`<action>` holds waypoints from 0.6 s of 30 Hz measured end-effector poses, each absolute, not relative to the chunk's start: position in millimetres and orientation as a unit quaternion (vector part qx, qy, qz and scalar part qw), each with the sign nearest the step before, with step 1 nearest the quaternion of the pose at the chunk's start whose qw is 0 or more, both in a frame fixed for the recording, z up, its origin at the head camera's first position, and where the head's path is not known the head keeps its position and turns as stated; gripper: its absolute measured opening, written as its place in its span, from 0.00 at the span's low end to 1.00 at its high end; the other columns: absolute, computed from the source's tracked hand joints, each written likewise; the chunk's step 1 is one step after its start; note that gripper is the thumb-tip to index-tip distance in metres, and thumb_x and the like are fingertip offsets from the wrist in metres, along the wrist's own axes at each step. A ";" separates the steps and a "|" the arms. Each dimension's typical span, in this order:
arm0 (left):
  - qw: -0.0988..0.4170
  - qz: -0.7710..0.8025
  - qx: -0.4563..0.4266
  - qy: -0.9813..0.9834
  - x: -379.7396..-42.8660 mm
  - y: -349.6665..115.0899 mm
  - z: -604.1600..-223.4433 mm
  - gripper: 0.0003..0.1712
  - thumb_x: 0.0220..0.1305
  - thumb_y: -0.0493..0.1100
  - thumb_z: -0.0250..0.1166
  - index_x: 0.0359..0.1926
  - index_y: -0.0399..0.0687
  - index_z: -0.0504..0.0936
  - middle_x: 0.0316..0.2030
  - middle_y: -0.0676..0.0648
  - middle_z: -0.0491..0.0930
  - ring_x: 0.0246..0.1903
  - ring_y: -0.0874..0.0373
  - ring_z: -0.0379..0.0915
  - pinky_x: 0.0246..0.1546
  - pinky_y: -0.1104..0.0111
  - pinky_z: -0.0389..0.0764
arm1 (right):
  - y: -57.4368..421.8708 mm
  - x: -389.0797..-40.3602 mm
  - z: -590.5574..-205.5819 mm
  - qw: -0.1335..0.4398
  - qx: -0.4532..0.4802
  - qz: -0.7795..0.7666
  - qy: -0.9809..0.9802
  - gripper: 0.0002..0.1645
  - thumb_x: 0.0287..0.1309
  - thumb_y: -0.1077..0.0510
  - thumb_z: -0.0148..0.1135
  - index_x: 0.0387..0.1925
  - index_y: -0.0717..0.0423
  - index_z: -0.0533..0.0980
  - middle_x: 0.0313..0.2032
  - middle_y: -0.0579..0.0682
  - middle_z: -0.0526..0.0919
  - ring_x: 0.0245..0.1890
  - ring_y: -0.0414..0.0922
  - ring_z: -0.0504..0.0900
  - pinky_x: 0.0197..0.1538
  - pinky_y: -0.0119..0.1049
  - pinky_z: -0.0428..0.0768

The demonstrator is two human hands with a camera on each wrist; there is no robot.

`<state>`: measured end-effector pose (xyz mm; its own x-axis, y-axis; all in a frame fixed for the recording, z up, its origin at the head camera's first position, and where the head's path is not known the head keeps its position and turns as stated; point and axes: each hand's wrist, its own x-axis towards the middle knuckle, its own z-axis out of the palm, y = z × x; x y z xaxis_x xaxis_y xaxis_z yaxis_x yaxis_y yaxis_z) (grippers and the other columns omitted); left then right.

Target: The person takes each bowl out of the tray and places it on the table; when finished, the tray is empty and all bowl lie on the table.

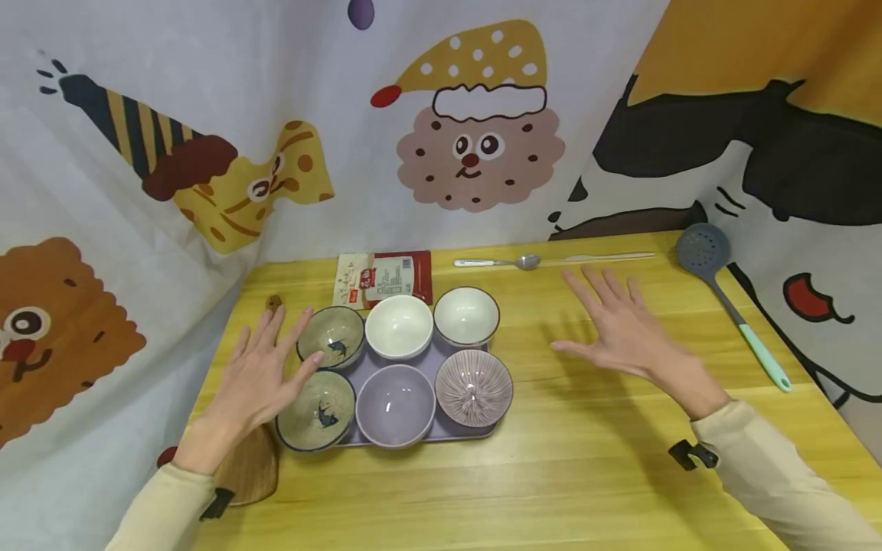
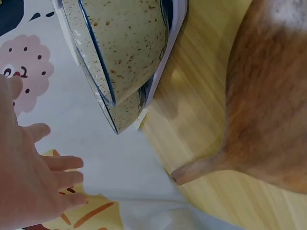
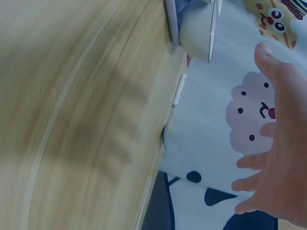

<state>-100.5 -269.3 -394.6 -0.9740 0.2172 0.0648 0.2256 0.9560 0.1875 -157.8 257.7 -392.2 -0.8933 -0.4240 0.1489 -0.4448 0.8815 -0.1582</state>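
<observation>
Lying nearest is a wooden board (image 1: 253, 468); past it the left hand (image 1: 256, 381), grip spread wide, hovers by six bowls (image 1: 396, 406) on a purple tray (image 1: 448, 433). The right hand (image 1: 618, 330), grip likewise spread, hovers over the surface (image 1: 551, 482). Farther back lie a packet (image 1: 382, 279) and spoon (image 1: 527, 262).

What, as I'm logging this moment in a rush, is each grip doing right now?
Left grip: open, spread wide, holding nothing.
Right grip: open, spread wide, holding nothing.

Speckled bowl (image 2: 132, 43), blue-rimmed (tray (image 1: 448, 431): lilac).
</observation>
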 end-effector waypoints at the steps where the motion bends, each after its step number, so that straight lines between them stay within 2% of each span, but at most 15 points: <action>1: 0.016 -0.102 -0.109 -0.989 -101.1 -269.7 -395.4 0.44 0.74 0.68 0.47 0.82 0.62 0.44 0.78 0.28 0.45 0.76 0.28 0.42 0.73 0.34 0.44 | 255.4 -158.5 -393.5 0.052 0.227 0.104 -0.967 0.66 0.52 0.26 0.67 0.82 0.43 0.44 0.78 0.67 0.51 0.75 0.74 0.50 0.70 0.76 0.46; 6: -0.010 -0.128 -0.094 -0.987 -104.3 -271.0 -399.7 0.46 0.74 0.68 0.47 0.82 0.58 0.42 0.76 0.26 0.49 0.73 0.25 0.46 0.70 0.32 0.50 | 243.8 -164.5 -400.1 0.050 0.248 0.150 -0.956 0.68 0.49 0.30 0.72 0.81 0.48 0.48 0.76 0.67 0.56 0.74 0.70 0.57 0.71 0.74 0.51; 9: -0.024 -0.144 -0.083 -0.986 -105.2 -271.5 -402.5 0.47 0.73 0.69 0.47 0.82 0.58 0.40 0.76 0.26 0.49 0.72 0.23 0.49 0.67 0.29 0.53 | 236.6 -168.3 -404.8 0.044 0.259 0.177 -0.948 0.69 0.48 0.33 0.75 0.81 0.52 0.48 0.76 0.67 0.56 0.74 0.68 0.59 0.71 0.71 0.54; 15: -0.054 -0.191 -0.060 -0.978 -106.1 -273.5 -406.7 0.51 0.72 0.70 0.48 0.82 0.55 0.37 0.76 0.25 0.48 0.68 0.19 0.52 0.63 0.27 0.56 | 222.6 -176.5 -414.6 -0.011 0.254 0.259 -0.932 0.71 0.48 0.38 0.77 0.82 0.50 0.43 0.79 0.61 0.50 0.76 0.66 0.54 0.72 0.69 0.55; 18: -0.071 -0.224 -0.048 -0.971 -107.6 -278.0 -411.4 0.53 0.72 0.70 0.49 0.82 0.52 0.35 0.76 0.25 0.49 0.69 0.19 0.50 0.64 0.27 0.55 | 215.7 -183.0 -419.4 -0.030 0.261 0.296 -0.919 0.71 0.48 0.41 0.78 0.81 0.52 0.43 0.80 0.60 0.49 0.77 0.65 0.53 0.73 0.67 0.54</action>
